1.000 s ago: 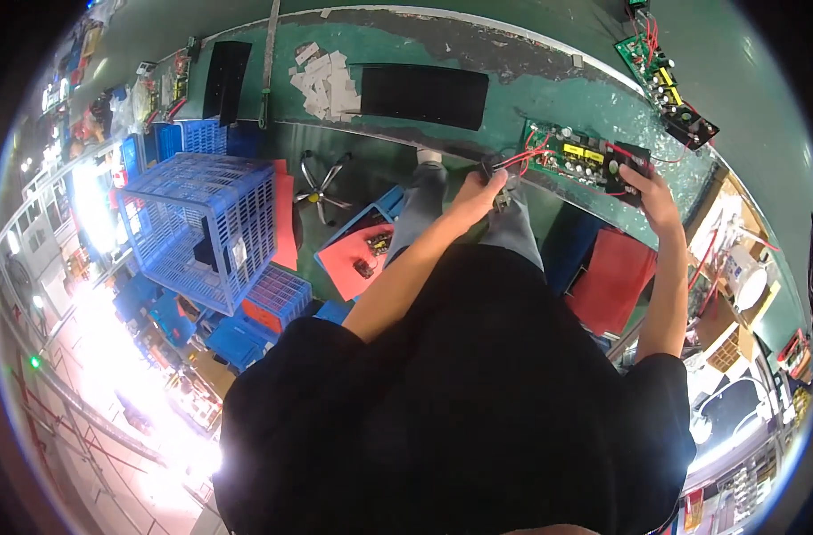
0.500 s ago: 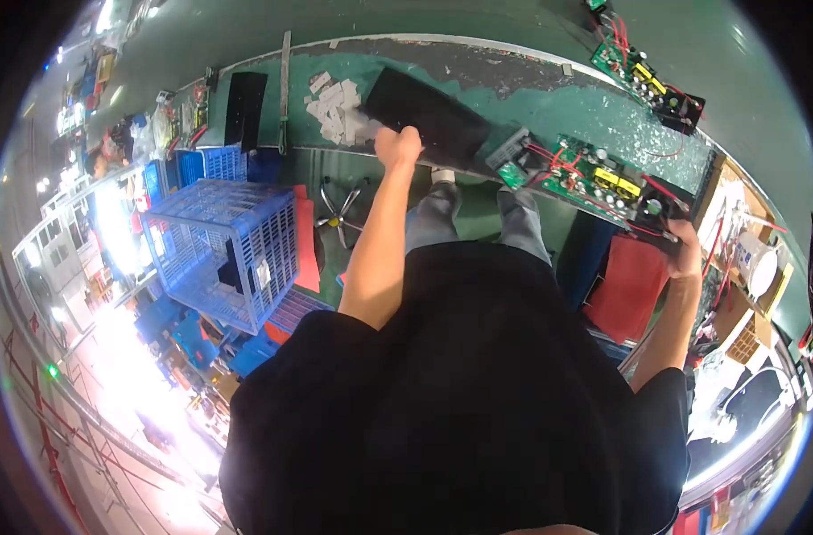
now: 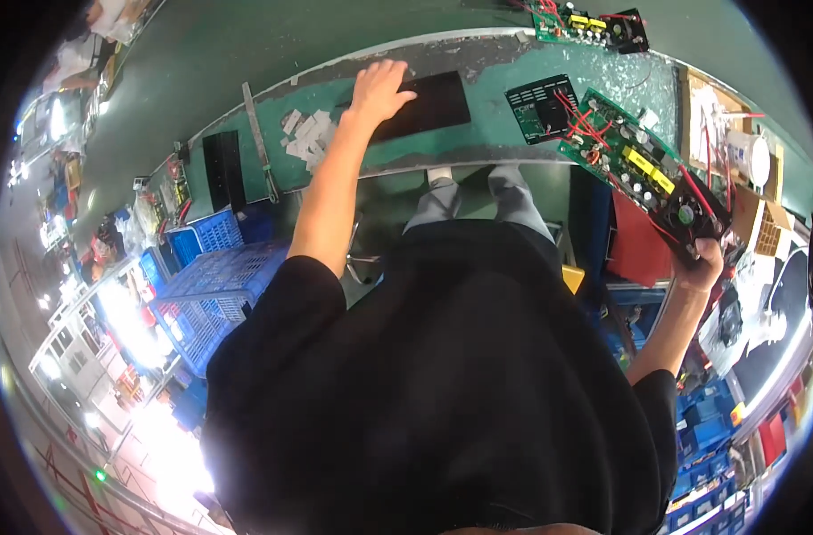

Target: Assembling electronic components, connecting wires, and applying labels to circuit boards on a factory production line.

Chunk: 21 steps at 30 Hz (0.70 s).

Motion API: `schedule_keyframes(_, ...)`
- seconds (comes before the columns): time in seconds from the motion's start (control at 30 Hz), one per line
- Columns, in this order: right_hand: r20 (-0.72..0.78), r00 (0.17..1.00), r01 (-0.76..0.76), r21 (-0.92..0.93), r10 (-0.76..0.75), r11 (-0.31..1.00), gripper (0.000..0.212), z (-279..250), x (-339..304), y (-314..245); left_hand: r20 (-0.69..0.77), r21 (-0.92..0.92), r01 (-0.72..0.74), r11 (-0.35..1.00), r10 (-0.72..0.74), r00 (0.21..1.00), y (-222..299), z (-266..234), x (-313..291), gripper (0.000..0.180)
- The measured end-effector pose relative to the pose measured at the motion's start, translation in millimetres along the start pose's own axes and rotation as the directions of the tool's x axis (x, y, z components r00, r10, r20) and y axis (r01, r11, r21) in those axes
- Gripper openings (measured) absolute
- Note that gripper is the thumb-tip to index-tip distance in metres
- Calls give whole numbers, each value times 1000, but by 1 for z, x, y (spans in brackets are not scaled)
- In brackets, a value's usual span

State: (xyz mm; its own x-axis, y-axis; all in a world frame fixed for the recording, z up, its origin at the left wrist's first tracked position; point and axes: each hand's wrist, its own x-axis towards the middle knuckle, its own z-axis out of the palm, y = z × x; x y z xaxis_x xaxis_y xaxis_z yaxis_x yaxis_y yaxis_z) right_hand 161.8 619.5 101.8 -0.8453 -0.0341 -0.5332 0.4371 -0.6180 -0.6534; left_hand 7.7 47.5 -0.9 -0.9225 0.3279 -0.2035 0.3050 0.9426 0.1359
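Head view: we look down over our black shirt, grey trouser legs below bench edge. Our right hand [image 3: 702, 264] grips near end of green circuit board [image 3: 640, 167], fingers closed round it, board held out over right part of green bench [image 3: 478, 134]. Black vented plate [image 3: 540, 107] lies just beside board. Farther left, our left hand [image 3: 378, 91] rests flat, fingers spread, on black rectangular panel [image 3: 424, 105]. Pale pads [image 3: 304, 135] near it. Second circuit board [image 3: 585, 22] at far edge.

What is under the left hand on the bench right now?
The left hand lies flat on a black rectangular panel, which rests on the green bench. The panel's left end is covered by the hand.
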Motion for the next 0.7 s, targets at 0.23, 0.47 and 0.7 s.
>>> schedule_keyframes(0.23,43,997,55,181,-63,982,61,74,-40,28,177,-859,234,-455,165,970,92,1,-18,113)
schedule_keyframes(0.47,110,994,-4,146,-12,989,69,97,-51,75,275,-618,399,-677,290,917,114,-14,-65,98)
schedule_keyframes(0.7,116,982,-160,73,151,984,78,85,8,88,462,-791,409,-454,-7,887,126,-17,-57,108)
